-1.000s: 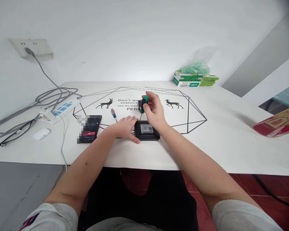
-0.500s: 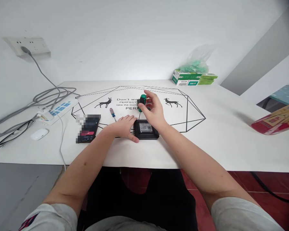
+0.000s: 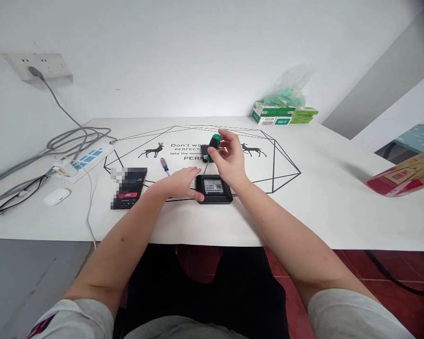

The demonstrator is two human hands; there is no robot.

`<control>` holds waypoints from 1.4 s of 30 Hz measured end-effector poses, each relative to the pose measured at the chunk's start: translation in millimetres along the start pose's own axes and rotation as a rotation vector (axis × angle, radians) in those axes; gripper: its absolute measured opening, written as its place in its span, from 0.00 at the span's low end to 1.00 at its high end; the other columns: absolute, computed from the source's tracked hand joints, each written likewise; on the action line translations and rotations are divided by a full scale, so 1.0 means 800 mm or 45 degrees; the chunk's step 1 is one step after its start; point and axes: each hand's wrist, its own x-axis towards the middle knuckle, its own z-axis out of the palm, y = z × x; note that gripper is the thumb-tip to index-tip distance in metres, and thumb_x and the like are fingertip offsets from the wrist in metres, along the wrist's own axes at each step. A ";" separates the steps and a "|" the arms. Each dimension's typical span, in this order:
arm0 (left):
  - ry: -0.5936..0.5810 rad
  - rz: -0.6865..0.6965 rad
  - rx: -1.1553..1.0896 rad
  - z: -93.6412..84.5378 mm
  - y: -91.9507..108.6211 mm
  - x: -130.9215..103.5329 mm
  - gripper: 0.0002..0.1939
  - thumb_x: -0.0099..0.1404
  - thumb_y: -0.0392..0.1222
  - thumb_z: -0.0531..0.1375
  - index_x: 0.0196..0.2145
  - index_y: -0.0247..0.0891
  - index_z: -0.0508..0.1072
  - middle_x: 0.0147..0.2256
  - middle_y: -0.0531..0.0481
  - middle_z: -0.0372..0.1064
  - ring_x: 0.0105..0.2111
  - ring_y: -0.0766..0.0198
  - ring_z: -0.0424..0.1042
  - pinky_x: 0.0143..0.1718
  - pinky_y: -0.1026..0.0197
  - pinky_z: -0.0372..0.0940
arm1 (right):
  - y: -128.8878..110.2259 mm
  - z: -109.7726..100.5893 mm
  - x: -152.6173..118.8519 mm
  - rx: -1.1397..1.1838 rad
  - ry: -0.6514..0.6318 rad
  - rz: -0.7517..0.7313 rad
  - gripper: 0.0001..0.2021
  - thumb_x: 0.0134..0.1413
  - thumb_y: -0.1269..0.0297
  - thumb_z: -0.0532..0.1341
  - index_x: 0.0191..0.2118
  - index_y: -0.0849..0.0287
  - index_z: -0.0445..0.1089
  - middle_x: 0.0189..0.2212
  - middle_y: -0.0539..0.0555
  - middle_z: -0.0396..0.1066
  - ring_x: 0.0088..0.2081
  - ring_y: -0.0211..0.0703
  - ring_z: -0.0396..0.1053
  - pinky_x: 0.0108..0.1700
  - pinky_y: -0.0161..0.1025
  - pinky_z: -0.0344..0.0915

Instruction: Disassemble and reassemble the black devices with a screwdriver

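A flat black device [image 3: 222,198] with a white label [image 3: 213,186] lies on the desk in front of me. My left hand [image 3: 184,182] spans its left side, thumb at the front corner and fingers by the back corner. My right hand [image 3: 230,155] is closed on a screwdriver [image 3: 215,141] with a green and black handle. The screwdriver leans, its shaft running down to the device's back left part; I cannot make out the tip. Beyond it a small dark object [image 3: 204,153] is partly hidden. A second screwdriver [image 3: 164,164] with a clear, reddish handle lies past my left hand.
To the left are a phone [image 3: 132,188], a white earphone case [image 3: 57,197], glasses [image 3: 19,195] and a power strip [image 3: 92,160] with coiled grey cable. Green and white boxes [image 3: 273,113] stand at the back right. A red and yellow package [image 3: 397,176] lies at the right.
The screwdriver's handle has tilted further to the right, moving with my right hand. My left fingers have lifted slightly, while the thumb stays by the device's front left corner.
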 end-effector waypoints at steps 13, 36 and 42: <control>0.484 -0.274 0.210 0.002 -0.005 0.022 0.14 0.77 0.42 0.53 0.42 0.41 0.80 0.45 0.42 0.79 0.49 0.45 0.76 0.65 0.33 0.62 | 0.010 -0.018 0.007 0.019 0.179 0.077 0.23 0.64 0.52 0.67 0.61 0.43 0.65 0.55 0.56 0.70 0.50 0.49 0.72 0.40 0.45 0.79; 0.025 0.116 -0.114 0.016 0.032 0.002 0.59 0.57 0.68 0.69 0.77 0.41 0.57 0.75 0.36 0.56 0.74 0.31 0.55 0.74 0.36 0.55 | -0.003 -0.039 0.014 -0.129 0.080 0.143 0.19 0.49 0.66 0.66 0.49 0.48 0.68 0.45 0.51 0.72 0.41 0.44 0.69 0.32 0.39 0.65; 0.039 0.090 -0.078 0.011 0.031 0.000 0.56 0.57 0.66 0.68 0.77 0.41 0.59 0.70 0.37 0.62 0.72 0.35 0.58 0.73 0.40 0.59 | -0.002 -0.036 0.009 -0.061 0.016 0.041 0.18 0.49 0.65 0.65 0.47 0.48 0.65 0.40 0.48 0.69 0.39 0.42 0.67 0.36 0.41 0.67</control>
